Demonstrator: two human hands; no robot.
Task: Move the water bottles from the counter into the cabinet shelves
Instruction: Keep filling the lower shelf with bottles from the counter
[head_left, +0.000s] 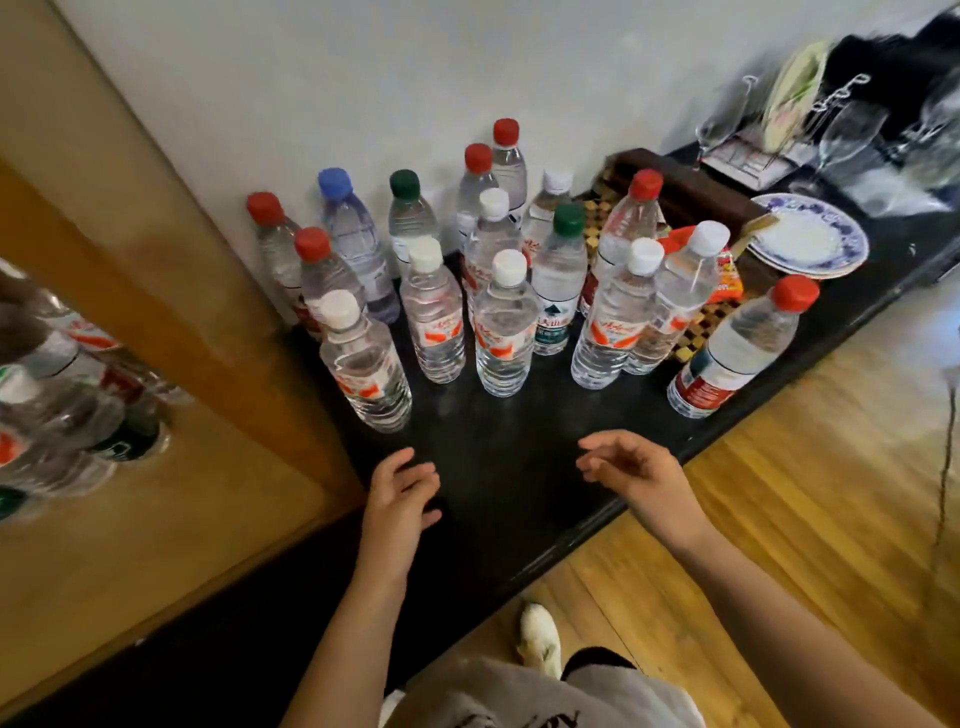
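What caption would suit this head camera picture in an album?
Two empty hands, left and right, hover over a black counter crowded with upright water bottles.

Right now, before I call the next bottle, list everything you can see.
Red-cap bottles: six, clear, spread across the counter
White-cap bottles: seven, clear, mostly in front
Green-cap bottles: two, clear, middle
Blue-cap bottle: one, clear, back left by the wall
Shelved bottles: count unclear, blurred, in the cabinet at left
Plates: small stack, blue and white, right
Glasses: several, clear, far back right
Packet: one, orange, beside the plates
Mat: one, checkered, under the right-hand bottles
Counter: one, black
Left hand: empty, fingers loose, above the counter
Right hand: empty, fingers loose, above the counter
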